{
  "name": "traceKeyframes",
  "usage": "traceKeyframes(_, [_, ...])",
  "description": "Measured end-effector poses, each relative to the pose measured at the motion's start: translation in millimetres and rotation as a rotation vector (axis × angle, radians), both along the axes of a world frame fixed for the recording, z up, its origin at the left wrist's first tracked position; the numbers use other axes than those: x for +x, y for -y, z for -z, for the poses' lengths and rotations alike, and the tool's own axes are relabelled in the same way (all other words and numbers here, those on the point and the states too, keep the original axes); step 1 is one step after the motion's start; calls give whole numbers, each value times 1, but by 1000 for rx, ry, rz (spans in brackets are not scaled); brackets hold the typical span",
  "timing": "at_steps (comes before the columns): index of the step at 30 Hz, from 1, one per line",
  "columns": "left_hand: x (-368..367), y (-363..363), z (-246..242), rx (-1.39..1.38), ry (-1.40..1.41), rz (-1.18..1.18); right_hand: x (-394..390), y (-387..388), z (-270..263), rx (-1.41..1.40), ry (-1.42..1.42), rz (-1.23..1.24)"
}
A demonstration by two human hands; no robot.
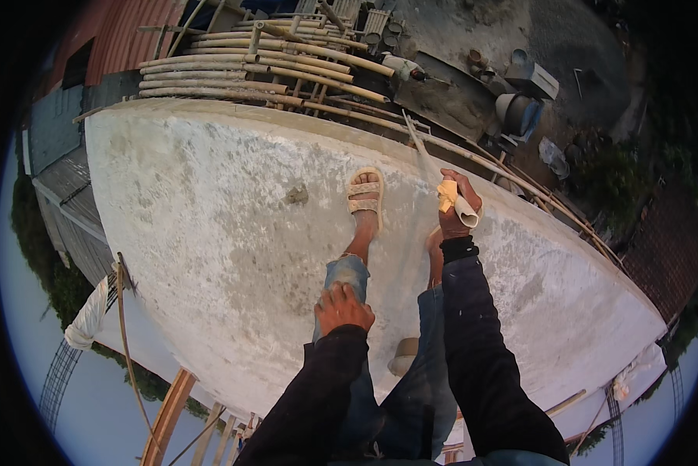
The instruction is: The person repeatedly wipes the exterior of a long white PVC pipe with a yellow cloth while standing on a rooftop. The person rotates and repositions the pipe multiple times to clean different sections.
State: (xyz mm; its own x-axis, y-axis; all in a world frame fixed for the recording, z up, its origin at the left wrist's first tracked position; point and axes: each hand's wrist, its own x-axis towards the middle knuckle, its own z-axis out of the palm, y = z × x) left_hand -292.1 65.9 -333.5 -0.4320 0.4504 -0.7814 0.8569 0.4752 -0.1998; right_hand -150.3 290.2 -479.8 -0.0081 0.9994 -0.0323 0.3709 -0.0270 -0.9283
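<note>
My right hand [459, 201] is wrapped around the near end of a pale, hollow pipe [423, 152]. A yellow strip of cloth or tape [447, 195] sits at the grip. The pipe slants away from me, and its far end reaches past the slab's edge. My left hand [343, 309] rests on my left knee, holding nothing, its fingers spread over the jeans [349, 272]. A sandal [365, 198] on my left foot stands on the rough, whitish concrete slab [256, 192]. My right foot is mostly hidden behind the right hand.
Stacked bamboo poles [221, 76] lie beyond the slab's far edge. Far below, a person [404, 67] is near a drum [511, 113] and several containers. Behind my feet sits a round bowl or bucket [406, 354]. Steel rebar [63, 373] and a wooden beam [165, 413] stand at the left.
</note>
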Motion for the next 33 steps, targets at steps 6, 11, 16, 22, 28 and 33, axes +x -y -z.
traceKeyframes(6, [2, 5, 4, 42, -30, 59, 16, -4, 16, -53, -53, 64])
traceKeyframes(11, [3, 3, 4, 28, -12, 30, 18, -6, 13, -41, -58, 72])
traceKeyframes(16, [3, 2, 3, 9, -15, 20, 13, 0, -2, -70, -17, 29])
traceKeyframes(22, [2, 0, 2, 9, 4, 13, 0, 26, -13, -73, -99, -158])
traceKeyframes(28, [5, -7, 0, -39, 22, 35, -3, 38, -14, -16, -73, -176])
traceKeyframes(33, [-3, -2, -7, -53, 10, 43, -7, 37, -14, -96, 33, -102])
